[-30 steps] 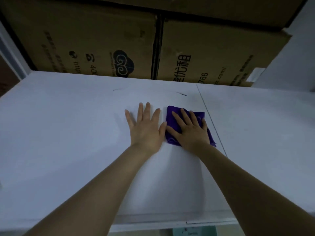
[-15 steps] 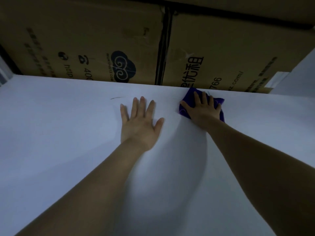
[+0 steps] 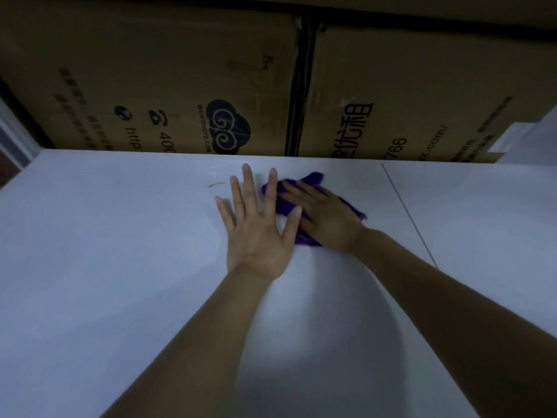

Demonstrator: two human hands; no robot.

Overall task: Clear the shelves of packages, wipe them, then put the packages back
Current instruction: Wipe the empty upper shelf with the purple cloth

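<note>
Purple cloth (image 3: 313,178) lies flat on the white shelf (image 3: 120,236), near the back edge, approx mid-width. It's mostly hidden under the right hand (image 3: 324,220), which presses it w/ fingers straight, pointing back-left, no curl round it. The cloth's left edge meets the left hand (image 3: 256,233): the index finger lies over that edge, thumb tip against it. The left hand is flat, fingers spread, palm down on the shelf, holding nothing.

So the cloth is boxed in on its left. Room for a next stroke lies to the right, toward the thin seam (image 3: 407,212), or fwd toward the person. The short dark mark (image 3: 217,184) just left of the left fingertips prob can't be wiped w/o shifting that hand. Cardboard boxes (image 3: 150,86) stand right at the back edge, close to the cloth, so little room to push back. Looks like mid-wipe stage
</note>
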